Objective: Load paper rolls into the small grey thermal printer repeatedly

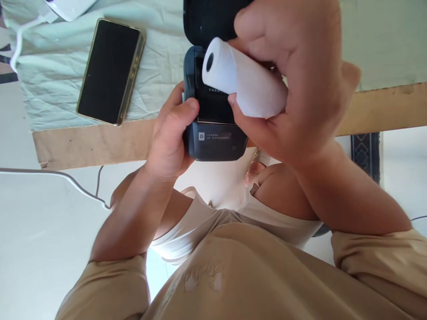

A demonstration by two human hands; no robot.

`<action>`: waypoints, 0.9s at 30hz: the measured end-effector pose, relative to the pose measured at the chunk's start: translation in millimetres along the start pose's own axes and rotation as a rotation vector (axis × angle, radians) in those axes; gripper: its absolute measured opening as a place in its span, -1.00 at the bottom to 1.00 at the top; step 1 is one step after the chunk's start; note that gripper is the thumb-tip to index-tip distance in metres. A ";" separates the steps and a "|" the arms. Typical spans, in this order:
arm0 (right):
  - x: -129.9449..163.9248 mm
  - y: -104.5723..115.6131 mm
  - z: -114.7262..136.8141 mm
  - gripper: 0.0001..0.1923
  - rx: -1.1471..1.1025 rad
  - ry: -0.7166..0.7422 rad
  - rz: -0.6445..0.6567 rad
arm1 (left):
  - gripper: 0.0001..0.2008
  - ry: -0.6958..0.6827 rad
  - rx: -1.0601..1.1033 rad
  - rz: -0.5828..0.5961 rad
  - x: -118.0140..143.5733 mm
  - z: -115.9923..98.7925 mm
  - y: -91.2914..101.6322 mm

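Observation:
A small black portable printer (pixel 216 144) is held at the table's front edge, its lid (pixel 208 22) swung up and its paper bay exposed. My left hand (pixel 171 133) grips it by the left side, the thumb over the rim of the bay. In my right hand (pixel 296 84) is a white paper roll (pixel 247 82) with a dark core, tilted just above the bay. The fingers and thumb close round the roll's right part, and a loose paper end lies along it. Whether the roll touches the bay I cannot tell.
A smartphone (pixel 109 73) in a clear case lies on the pale green cloth (pixel 160 58) to the left. At the upper left is a white device (pixel 71 6) with a cable. The table's wooden edge (pixel 93 144) runs in front; another white cable (pixel 66 178) hangs below it.

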State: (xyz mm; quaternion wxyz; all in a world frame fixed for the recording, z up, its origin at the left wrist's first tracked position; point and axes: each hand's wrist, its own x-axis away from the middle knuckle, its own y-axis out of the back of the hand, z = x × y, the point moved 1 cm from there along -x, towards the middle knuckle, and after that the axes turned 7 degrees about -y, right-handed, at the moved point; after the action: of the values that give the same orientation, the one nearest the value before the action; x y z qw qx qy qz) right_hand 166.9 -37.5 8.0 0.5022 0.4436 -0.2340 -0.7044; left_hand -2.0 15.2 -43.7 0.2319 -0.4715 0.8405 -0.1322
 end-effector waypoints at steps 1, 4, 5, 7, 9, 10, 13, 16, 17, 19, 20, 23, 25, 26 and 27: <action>0.9 0.8 0.6 -0.46 0.062 0.058 -0.044 | -0.51 0.012 -0.008 0.005 0.7 -1.6 -1.9; 3.3 5.8 -2.6 -0.49 0.162 0.175 -0.137 | -0.61 0.051 -0.003 -0.021 2.6 -3.9 -4.9; 3.6 7.1 -4.3 -0.51 0.156 0.189 -0.147 | -0.64 0.061 0.010 -0.033 3.1 -4.0 -5.0; 3.6 8.6 -6.5 -0.55 0.139 0.209 -0.178 | -0.66 0.052 0.047 -0.032 4.1 -4.2 -4.9; 3.5 9.0 -6.0 -0.54 0.138 0.246 -0.222 | -0.67 0.063 0.058 -0.007 5.3 -5.5 -5.8; 3.4 8.9 -5.0 -0.54 0.149 0.241 -0.220 | -0.67 0.070 0.057 -0.005 6.0 -7.0 -6.7; 3.1 7.7 -0.9 -0.65 0.169 0.136 -0.102 | -0.70 0.088 0.056 -0.043 7.1 -13.7 -11.2; 3.7 7.3 2.8 -0.82 0.096 0.144 -0.065 | -0.65 0.118 0.010 -0.059 6.1 -18.8 -14.7; 4.1 7.5 3.5 -0.85 0.071 0.184 -0.102 | -0.62 0.135 -0.005 -0.060 5.6 -19.1 -14.8; 5.5 7.9 4.2 -0.84 0.058 0.241 -0.209 | -0.59 0.151 -0.010 -0.067 4.7 -17.6 -13.8; 6.5 7.9 4.5 -0.84 0.063 0.255 -0.264 | -0.59 0.149 -0.002 -0.074 4.5 -16.1 -12.9; 11.7 7.0 7.1 -0.86 0.017 0.314 -0.391 | -0.63 0.126 0.008 -0.095 4.7 -11.8 -10.7; 16.0 4.8 9.1 -0.88 -0.038 0.364 -0.392 | -0.64 0.115 0.027 -0.098 5.2 -10.7 -10.3; 18.1 3.5 9.7 -0.90 -0.054 0.386 -0.388 | -0.65 0.118 0.041 -0.092 5.6 -10.7 -10.2; 19.9 2.0 10.0 -0.89 -0.055 0.406 -0.372 | -0.66 0.125 0.053 -0.081 5.9 -11.1 -10.2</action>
State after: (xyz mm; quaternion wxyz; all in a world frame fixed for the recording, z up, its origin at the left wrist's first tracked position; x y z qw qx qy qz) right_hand 157.3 -57.7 6.8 0.4128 0.5975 -0.0240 -0.6870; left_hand -2.9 4.9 -31.2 0.1858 -0.4897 0.8297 -0.1930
